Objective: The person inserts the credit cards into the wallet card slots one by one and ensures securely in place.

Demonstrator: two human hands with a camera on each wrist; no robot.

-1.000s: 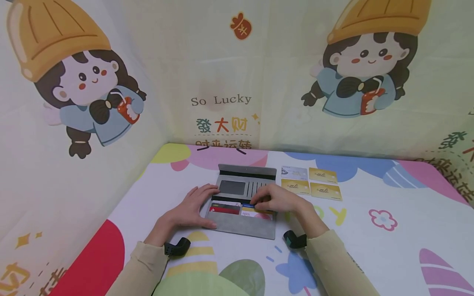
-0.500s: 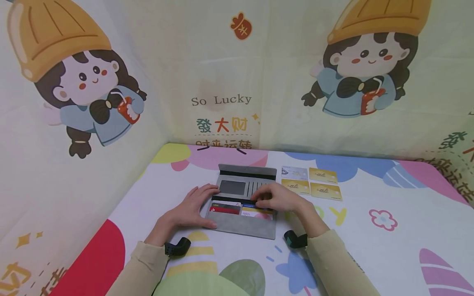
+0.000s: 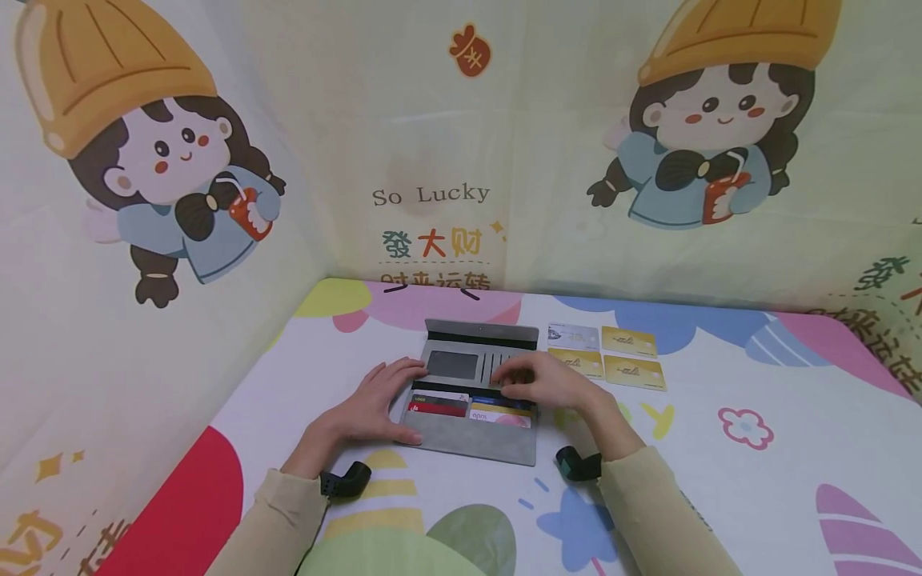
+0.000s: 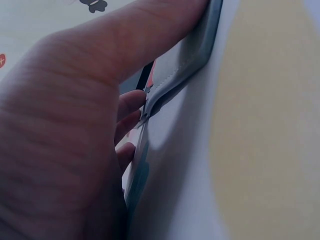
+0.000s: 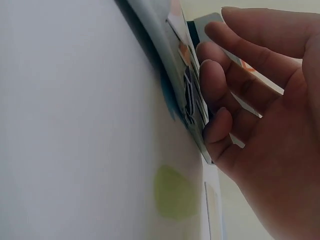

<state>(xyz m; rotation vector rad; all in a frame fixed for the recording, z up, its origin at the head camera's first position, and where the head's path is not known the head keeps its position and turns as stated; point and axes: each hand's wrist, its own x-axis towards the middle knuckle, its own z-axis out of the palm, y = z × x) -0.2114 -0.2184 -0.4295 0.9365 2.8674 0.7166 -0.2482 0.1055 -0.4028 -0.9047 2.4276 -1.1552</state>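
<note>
A grey wallet (image 3: 468,442) lies unfolded on the table, and bank cards fill slots in its near half. Among them are a red card (image 3: 435,410) at left and a pink-and-white card (image 3: 497,416) at right. My left hand (image 3: 370,404) rests at the wallet's left side. Its thumb lies on the near panel while its fingers reach along the far left edge. Over the wallet's right half hovers my right hand (image 3: 551,380), fingers loosely bent with nothing between them. In the right wrist view its thumb (image 5: 270,30) stands apart from the fingers.
A silver card (image 3: 572,336) and several gold cards (image 3: 634,373) lie in two rows right of the wallet, close behind the right hand. Printed fabric walls (image 3: 432,144) stand behind and left of the table. A patterned cloth (image 3: 720,496) covers the table.
My right hand has lifted slightly away from the blue card at the upper right slot and moved a little right. The left hand and the wallet have stayed put.
</note>
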